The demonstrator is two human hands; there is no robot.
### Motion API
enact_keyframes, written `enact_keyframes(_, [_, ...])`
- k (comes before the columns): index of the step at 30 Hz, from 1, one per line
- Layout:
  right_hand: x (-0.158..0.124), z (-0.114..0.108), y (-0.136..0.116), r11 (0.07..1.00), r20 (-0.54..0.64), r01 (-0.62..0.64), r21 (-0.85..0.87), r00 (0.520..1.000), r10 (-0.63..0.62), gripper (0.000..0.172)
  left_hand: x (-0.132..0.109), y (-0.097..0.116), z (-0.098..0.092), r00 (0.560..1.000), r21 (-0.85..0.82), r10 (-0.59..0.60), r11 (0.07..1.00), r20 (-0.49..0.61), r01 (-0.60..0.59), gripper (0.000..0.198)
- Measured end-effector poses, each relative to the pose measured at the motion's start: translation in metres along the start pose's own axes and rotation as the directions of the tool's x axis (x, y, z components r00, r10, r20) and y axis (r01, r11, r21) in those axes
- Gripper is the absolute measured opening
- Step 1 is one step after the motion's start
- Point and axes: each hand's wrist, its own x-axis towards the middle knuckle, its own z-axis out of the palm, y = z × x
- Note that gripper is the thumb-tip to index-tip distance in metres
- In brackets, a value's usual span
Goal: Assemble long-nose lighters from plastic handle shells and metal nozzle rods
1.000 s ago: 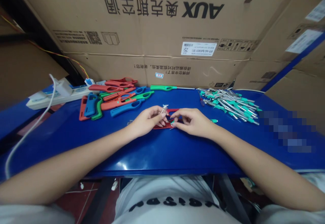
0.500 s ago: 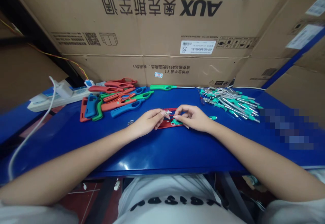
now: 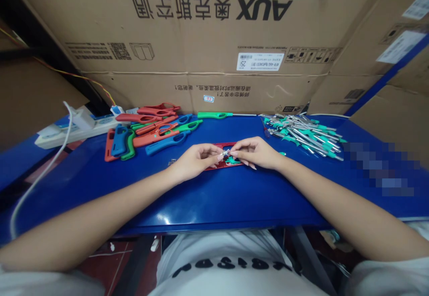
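Pinching, your left hand (image 3: 197, 158) faces your right hand (image 3: 257, 154) over the blue table (image 3: 201, 202), above a red casing (image 3: 224, 144) and green part (image 3: 232, 160); your left grasps a small metallic piece (image 3: 225, 153); whether your right grips it, I cannot tell.

The left hand (image 3: 191, 164) pinches with thumb and forefinger, its fingertips (image 3: 218, 158) just beside the right hand's (image 3: 259, 154) likewise pinched tips; both forearms (image 3: 127, 202) slant outward from the fingers.
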Motion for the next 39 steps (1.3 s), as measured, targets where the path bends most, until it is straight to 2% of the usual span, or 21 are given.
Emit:
enact_keyframes(5, [-0.0011, 0.003, -0.0027, 0.999, -0.017, 0.02, 0.026, 1.0, -0.02, 0.041, -0.0002, -0.0003, 0.0002, 1.0, 0.003, -0.002, 1.0, -0.003, 0.002, 0.046])
enact_keyframes(11, [-0.0018, 0.0023, -0.0057, 1.0, 0.004, -0.007, 0.0, 1.0, 0.007, 0.044, -0.0013, 0.0012, 0.0004, 1.0, 0.004, 0.0, 1.0, -0.009, 0.0, 0.049])
enact_keyframes(23, [-0.0002, 0.0007, 0.0004, 1.0, 0.005, 0.009, -0.026, 1.0, -0.009, 0.043, -0.0011, 0.001, 0.0011, 1.0, -0.028, -0.017, 0.999, 0.002, 0.017, 0.047])
enact_keyframes(31, [0.0006, -0.0011, -0.0006, 0.998, -0.006, 0.044, -0.041, 0.999, -0.045, 0.038, -0.0016, 0.0012, 0.001, 1.0, -0.004, 0.002, 1.0, 0.006, -0.002, 0.045])
enact_keyframes(39, [0.0012, -0.0003, 0.0009, 0.998, -0.01, 0.05, -0.039, 0.999, -0.05, 0.041, -0.0002, -0.0004, 0.0004, 1.0, 0.028, 0.011, 1.0, 0.014, -0.012, 0.048])
